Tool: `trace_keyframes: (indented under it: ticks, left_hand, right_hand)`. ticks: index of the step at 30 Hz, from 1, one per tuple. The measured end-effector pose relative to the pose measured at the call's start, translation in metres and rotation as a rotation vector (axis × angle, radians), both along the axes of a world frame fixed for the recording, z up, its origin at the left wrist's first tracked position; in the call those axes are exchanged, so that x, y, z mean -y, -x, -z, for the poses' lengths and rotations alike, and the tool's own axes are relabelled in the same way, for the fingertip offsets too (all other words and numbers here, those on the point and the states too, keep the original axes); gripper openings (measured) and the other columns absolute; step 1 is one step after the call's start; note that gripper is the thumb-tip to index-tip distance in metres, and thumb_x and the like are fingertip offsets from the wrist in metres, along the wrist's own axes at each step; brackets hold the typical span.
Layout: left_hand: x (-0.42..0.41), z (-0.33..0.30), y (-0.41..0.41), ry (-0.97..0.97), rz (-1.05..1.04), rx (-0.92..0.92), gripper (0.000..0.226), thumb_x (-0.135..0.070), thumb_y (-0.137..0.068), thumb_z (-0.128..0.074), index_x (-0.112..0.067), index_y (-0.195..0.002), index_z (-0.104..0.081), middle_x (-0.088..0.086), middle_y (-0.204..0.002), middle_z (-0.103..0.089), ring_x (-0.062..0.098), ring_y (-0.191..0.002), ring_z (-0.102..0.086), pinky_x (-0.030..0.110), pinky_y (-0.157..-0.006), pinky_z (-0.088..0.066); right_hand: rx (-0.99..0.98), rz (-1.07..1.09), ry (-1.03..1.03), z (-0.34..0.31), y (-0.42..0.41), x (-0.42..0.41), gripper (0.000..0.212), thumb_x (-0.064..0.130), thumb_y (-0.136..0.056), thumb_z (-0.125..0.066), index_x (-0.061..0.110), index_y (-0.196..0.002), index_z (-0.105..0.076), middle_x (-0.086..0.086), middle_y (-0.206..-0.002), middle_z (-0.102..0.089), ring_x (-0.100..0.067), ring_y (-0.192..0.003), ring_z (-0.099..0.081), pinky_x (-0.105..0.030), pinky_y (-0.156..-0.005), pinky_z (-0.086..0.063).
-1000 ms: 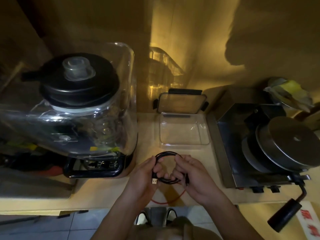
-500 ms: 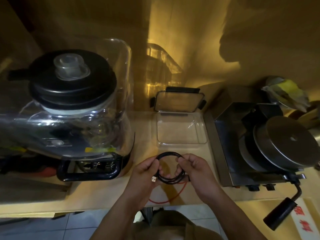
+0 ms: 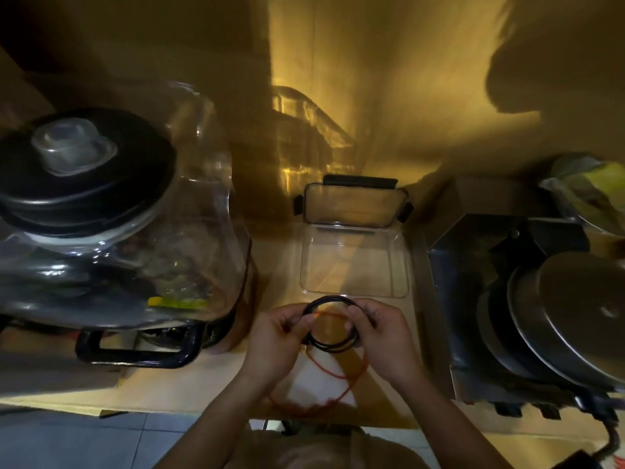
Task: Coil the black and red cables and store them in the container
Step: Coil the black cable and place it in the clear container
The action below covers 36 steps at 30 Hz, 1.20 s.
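Observation:
The black cable (image 3: 333, 346) is wound into a small round coil held just above the counter. My left hand (image 3: 280, 340) pinches its left side and my right hand (image 3: 382, 336) grips its right side. Under the coil the red cable (image 3: 329, 375) lies loose on the counter in a wide loop that reaches the front edge; one strand passes up between my hands. A clear rectangular container (image 3: 400, 265) stands open just beyond the coil, with nothing in it. Its lid (image 3: 355, 206) with black clips leans against the wall behind it.
A big blender (image 3: 101, 231) with a black lid and a clear cover fills the left of the counter. A steel appliance (image 3: 541, 306) with round metal plates stands at the right, close to the container. The counter's front edge (image 3: 169, 406) runs below my wrists.
Both hands have carried the black coil a little farther from me, toward the container. The USB plug seen by my left hand earlier no longer shows. More of the red cable is now uncovered.

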<state>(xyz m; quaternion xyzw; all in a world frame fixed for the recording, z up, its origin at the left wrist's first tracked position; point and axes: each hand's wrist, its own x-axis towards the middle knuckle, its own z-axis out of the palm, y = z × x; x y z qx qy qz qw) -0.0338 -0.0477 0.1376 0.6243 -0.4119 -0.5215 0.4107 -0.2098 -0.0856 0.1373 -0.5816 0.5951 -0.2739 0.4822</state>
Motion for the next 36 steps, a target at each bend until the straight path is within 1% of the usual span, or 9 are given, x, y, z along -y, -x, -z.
trace_keyframes:
  ticks: [4, 9, 13, 17, 20, 25, 28, 30, 36]
  left_hand:
    - [0.017, 0.013, 0.006, -0.012, -0.096, 0.094, 0.022, -0.007, -0.094, -0.062, -0.02, -0.084, -0.076, 0.004, -0.066, -0.072, 0.013, -0.063, -0.066, 0.036, -0.063, -0.055]
    - [0.036, 0.027, 0.012, -0.036, -0.161, 0.199, 0.021, -0.011, -0.093, -0.063, -0.023, -0.08, -0.074, -0.004, -0.065, -0.072, 0.013, -0.064, -0.068, 0.036, -0.064, -0.056]
    - [0.057, 0.039, 0.016, -0.01, -0.181, 0.38, 0.012, -0.015, -0.09, -0.068, -0.023, -0.086, -0.076, -0.006, -0.062, -0.069, 0.011, -0.06, -0.067, 0.035, -0.059, -0.057]
    - [0.088, 0.053, 0.021, -0.042, -0.235, 0.446, 0.009, -0.022, -0.086, -0.072, -0.022, -0.095, -0.072, -0.005, -0.071, -0.074, 0.014, -0.064, -0.071, 0.043, -0.063, -0.06]
    - [0.111, 0.063, 0.024, -0.097, -0.277, 0.426, 0.009, -0.024, -0.084, -0.074, -0.023, -0.091, -0.069, -0.006, -0.07, -0.072, 0.012, -0.062, -0.07, 0.043, -0.063, -0.061]
    - [0.138, 0.076, 0.029, -0.134, -0.295, 0.432, 0.011, -0.023, -0.085, -0.074, -0.028, -0.08, -0.066, -0.007, -0.07, -0.071, 0.013, -0.061, -0.069, 0.043, -0.062, -0.06]
    - [0.154, 0.084, 0.033, -0.144, -0.249, 0.483, 0.002, -0.022, -0.088, -0.07, -0.023, -0.088, -0.071, -0.003, -0.08, -0.074, 0.014, -0.071, -0.07, 0.038, -0.069, -0.06]
    - [0.165, 0.089, 0.037, -0.182, -0.203, 0.506, 0.011, -0.019, -0.09, -0.066, -0.017, -0.098, -0.073, 0.002, -0.092, -0.076, 0.017, -0.081, -0.071, 0.035, -0.075, -0.059]
    - [0.19, 0.111, 0.047, -0.307, -0.055, 0.449, 0.024, -0.02, -0.097, -0.052, -0.006, -0.111, -0.066, 0.014, -0.106, -0.071, 0.032, -0.096, -0.067, 0.045, -0.082, -0.056]
  right_hand:
    - [-0.017, -0.064, 0.012, 0.013, 0.004, 0.02, 0.032, 0.016, -0.1, -0.05, 0.014, -0.072, -0.065, -0.003, -0.069, -0.068, -0.022, -0.067, -0.065, -0.05, -0.069, -0.056]
    - [0.022, -0.101, -0.104, 0.023, 0.005, 0.044, 0.032, 0.01, -0.102, -0.045, 0.02, -0.094, -0.074, -0.003, -0.081, -0.073, -0.02, -0.079, -0.068, -0.038, -0.075, -0.059]
    - [0.064, -0.059, -0.162, 0.028, 0.006, 0.065, 0.03, 0.003, -0.101, -0.047, 0.017, -0.108, -0.072, -0.013, -0.088, -0.073, -0.014, -0.067, -0.067, -0.016, -0.055, -0.051]
    - [0.119, 0.096, -0.181, 0.038, 0.005, 0.089, 0.016, -0.003, -0.097, -0.052, 0.009, -0.103, -0.06, -0.008, -0.08, -0.07, -0.009, -0.054, -0.066, -0.019, -0.047, -0.051]
    - [0.107, 0.154, -0.19, 0.047, 0.005, 0.111, 0.011, -0.002, -0.095, -0.056, 0.008, -0.097, -0.06, -0.009, -0.084, -0.07, -0.019, -0.065, -0.067, -0.02, -0.048, -0.053]
    - [0.046, 0.183, -0.207, 0.07, 0.004, 0.141, 0.026, -0.001, -0.094, -0.058, 0.022, -0.083, -0.064, -0.002, -0.083, -0.071, -0.022, -0.077, -0.071, -0.038, -0.066, -0.063]
    - [0.027, 0.191, -0.208, 0.089, 0.002, 0.156, 0.034, -0.001, -0.091, -0.056, 0.028, -0.078, -0.065, -0.005, -0.082, -0.072, -0.026, -0.08, -0.072, -0.045, -0.074, -0.062]
    - [0.027, 0.198, -0.251, 0.099, -0.001, 0.164, 0.035, 0.001, -0.093, -0.054, 0.03, -0.077, -0.064, -0.001, -0.082, -0.072, -0.023, -0.083, -0.07, -0.044, -0.081, -0.06]
    - [0.057, 0.207, -0.423, 0.121, -0.001, 0.182, 0.022, 0.005, -0.096, -0.052, 0.012, -0.107, -0.069, -0.001, -0.097, -0.068, -0.017, -0.095, -0.063, -0.036, -0.091, -0.049]
